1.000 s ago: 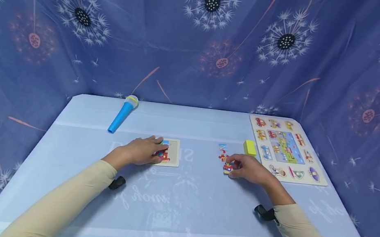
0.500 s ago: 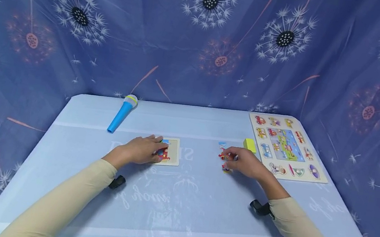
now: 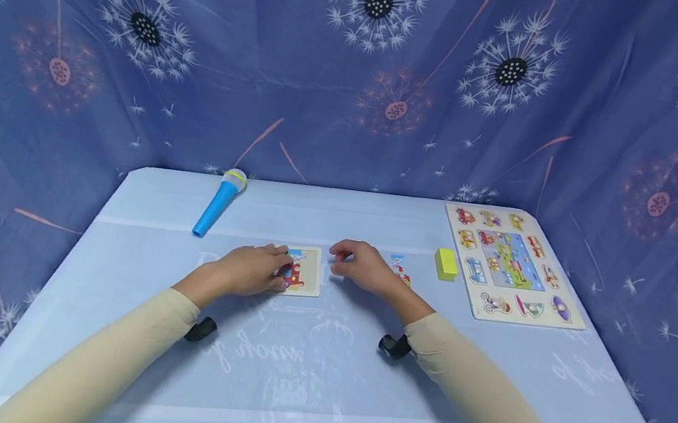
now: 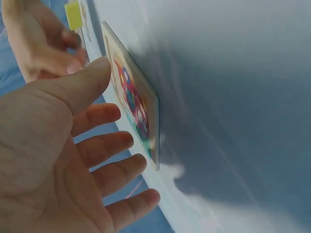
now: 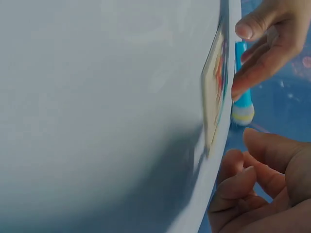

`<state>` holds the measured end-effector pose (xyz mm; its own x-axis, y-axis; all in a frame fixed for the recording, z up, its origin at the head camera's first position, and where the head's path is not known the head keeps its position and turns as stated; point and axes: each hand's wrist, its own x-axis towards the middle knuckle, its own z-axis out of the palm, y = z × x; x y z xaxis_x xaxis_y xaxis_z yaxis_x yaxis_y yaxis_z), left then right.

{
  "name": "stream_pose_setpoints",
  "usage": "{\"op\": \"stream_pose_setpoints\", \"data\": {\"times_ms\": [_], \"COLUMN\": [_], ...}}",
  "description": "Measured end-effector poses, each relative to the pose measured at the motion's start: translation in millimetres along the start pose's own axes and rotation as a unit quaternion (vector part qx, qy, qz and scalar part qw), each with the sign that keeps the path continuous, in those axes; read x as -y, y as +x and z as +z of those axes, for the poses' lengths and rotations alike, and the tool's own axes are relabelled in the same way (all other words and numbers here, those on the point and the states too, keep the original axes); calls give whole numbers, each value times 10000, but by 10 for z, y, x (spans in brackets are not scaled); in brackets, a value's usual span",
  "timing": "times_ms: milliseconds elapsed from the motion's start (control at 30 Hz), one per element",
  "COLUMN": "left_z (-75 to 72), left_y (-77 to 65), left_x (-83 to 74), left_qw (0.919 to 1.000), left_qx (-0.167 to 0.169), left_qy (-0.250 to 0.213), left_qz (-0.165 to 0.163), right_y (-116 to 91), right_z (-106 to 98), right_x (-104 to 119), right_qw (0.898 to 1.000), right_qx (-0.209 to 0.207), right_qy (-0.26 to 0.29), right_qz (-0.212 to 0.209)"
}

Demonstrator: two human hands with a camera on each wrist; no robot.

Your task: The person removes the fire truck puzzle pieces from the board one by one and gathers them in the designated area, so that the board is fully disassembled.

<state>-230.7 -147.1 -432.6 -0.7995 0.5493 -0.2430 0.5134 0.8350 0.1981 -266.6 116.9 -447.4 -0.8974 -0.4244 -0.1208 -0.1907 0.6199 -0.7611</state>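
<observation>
A small wooden puzzle board [image 3: 308,277] with a red and blue picture lies flat at the table's middle. My left hand [image 3: 246,269] rests at its left side, fingers loosely bent and thumb apart from them; in the left wrist view these fingers [image 4: 104,148] stand spread beside the board. Just right of the board, my right hand [image 3: 363,267] hovers with bent fingers and thumb close together. In the left wrist view a blurred, dark blue and reddish puzzle piece [image 4: 74,42] shows at its fingertips. Loose puzzle pieces [image 3: 397,261] lie behind the right wrist, partly hidden.
A yellow block [image 3: 446,265] stands beside a large picture puzzle board [image 3: 477,304] at the table's right. At the back left lies a blue toy microphone [image 3: 218,206]. Patterned blue cloth [image 3: 351,132] hangs behind the table.
My right hand has left the loose pieces and moved left to the small board, with what looks like one piece in its fingertips. The left hand has stayed almost still.
</observation>
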Motion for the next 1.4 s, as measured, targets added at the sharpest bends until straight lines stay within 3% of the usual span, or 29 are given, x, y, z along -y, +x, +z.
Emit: {"op": "stream_pose_setpoints", "data": {"times_ms": [200, 400, 600, 1400], "left_z": [81, 179, 229, 94], "left_y": [-156, -187, -225, -112], "left_x": [-26, -49, -69, -72], "left_qw": [9999, 9994, 9997, 9999], "left_qx": [-35, -224, -30, 83], "left_qy": [94, 135, 68, 69], "left_qz": [114, 237, 245, 41], "right_y": [254, 334, 345, 533], "right_z": [314, 483, 609, 441], "right_x": [250, 264, 260, 350], "right_qw": [9995, 9997, 9982, 9907], "right_qx": [253, 243, 368, 458], "right_qy": [-62, -11, -481, -1244], "right_qz": [-169, -20, 13, -309]}}
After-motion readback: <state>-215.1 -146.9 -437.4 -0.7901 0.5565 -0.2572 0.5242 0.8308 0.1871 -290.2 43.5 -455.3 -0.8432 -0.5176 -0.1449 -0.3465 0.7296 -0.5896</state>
